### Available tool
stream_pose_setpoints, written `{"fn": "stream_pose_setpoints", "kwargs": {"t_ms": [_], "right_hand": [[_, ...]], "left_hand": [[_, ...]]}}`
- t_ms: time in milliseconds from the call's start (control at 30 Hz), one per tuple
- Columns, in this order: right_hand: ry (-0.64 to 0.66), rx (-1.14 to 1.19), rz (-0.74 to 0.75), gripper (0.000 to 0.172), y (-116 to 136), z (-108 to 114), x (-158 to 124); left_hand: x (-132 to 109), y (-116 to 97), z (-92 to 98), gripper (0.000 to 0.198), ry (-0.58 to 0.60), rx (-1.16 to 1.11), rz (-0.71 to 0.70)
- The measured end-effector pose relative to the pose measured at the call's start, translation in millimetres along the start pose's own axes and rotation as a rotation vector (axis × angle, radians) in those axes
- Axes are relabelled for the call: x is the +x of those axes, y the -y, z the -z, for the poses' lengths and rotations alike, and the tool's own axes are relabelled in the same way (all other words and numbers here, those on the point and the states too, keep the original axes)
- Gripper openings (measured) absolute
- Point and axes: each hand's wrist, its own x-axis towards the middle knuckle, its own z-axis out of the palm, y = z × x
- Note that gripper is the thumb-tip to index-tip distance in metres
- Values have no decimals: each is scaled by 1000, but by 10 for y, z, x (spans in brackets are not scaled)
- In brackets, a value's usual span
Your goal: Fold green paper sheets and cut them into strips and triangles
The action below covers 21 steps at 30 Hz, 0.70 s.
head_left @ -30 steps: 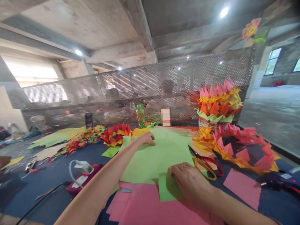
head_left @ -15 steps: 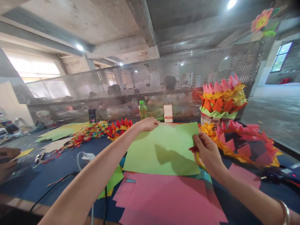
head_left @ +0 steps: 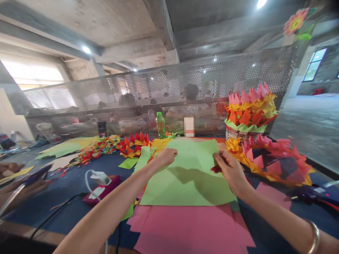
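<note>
Taking the green sheet as the clock's centre and twelve as straight away from the wearer, smooth pink paper (head_left: 190, 225) with uneven, overlapping edges lies at six. Over its far part sits the green sheet (head_left: 190, 194), matt, thin and straight-edged. Its near edge runs nine to three; foreshortening hides which way the long axis lies. A far corner points to one.

At three, the right hand (head_left: 233, 173) pinches the sheet's right edge between thumb and bent fingers. At ten, the left hand (head_left: 165, 158) lies over the sheet, fingers curled; whether they grip it I cannot tell.

A maroon plastic box (head_left: 115, 184) is at nine, a ring of pointed pink paper petals (head_left: 275, 167) at three. Farther, a tiered paper-petal basket (head_left: 251, 116) stands at one, a clear green bottle (head_left: 160, 127) at eleven, before a perforated screen (head_left: 169, 88).
</note>
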Motion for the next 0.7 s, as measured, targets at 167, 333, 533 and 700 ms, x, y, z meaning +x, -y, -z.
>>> {"fn": "stream_pose_setpoints", "kwargs": {"t_ms": [167,333,533,700], "right_hand": [[100,-68,-31,35,-39,5,22],[188,-160,-46,38,-95,22,36],[338,-332,-42,36,-109,57,13],[468,-528,39,33,-90,53,-21]], "left_hand": [[-190,-249,88,25,-63,127,-10],[-804,-721,8,25,-50,154,-147],[-1143,-735,-85,32,-9,-172,-159],[-935,-489,-120,31,-92,-286,-99]]}}
